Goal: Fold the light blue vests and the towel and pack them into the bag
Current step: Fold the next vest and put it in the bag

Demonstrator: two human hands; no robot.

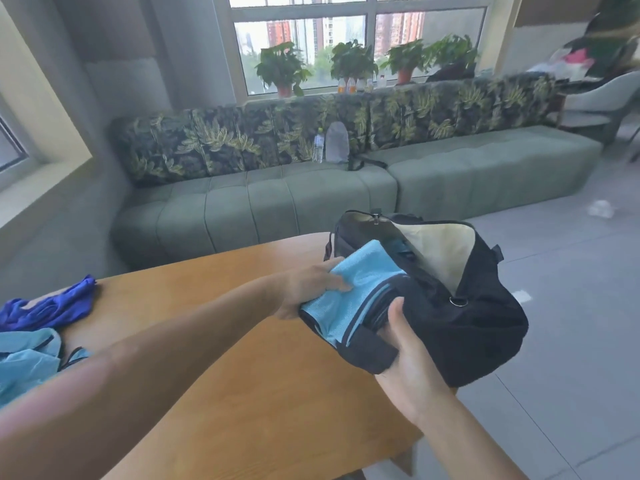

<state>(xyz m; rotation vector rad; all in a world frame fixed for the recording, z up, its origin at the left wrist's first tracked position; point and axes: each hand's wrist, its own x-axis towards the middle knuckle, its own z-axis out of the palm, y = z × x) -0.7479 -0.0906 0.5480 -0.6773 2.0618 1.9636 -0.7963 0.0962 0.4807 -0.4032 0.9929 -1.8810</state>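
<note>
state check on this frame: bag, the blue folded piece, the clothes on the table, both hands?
bag: unzipped, on the table corner
folded light blue cloth: partway into the bag opening
left hand: fingers gripping the cloth
right hand: gripping the bag's near edge
light blue vest: unfolded, at table's left
dark blue garment: crumpled, beside the vest

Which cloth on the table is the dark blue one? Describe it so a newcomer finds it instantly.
Start at the wooden table and go to its far left corner. The dark blue garment lies crumpled there, just behind the light blue vest. Its deep royal blue sets it apart from the pale vest and the light blue towel.
</note>
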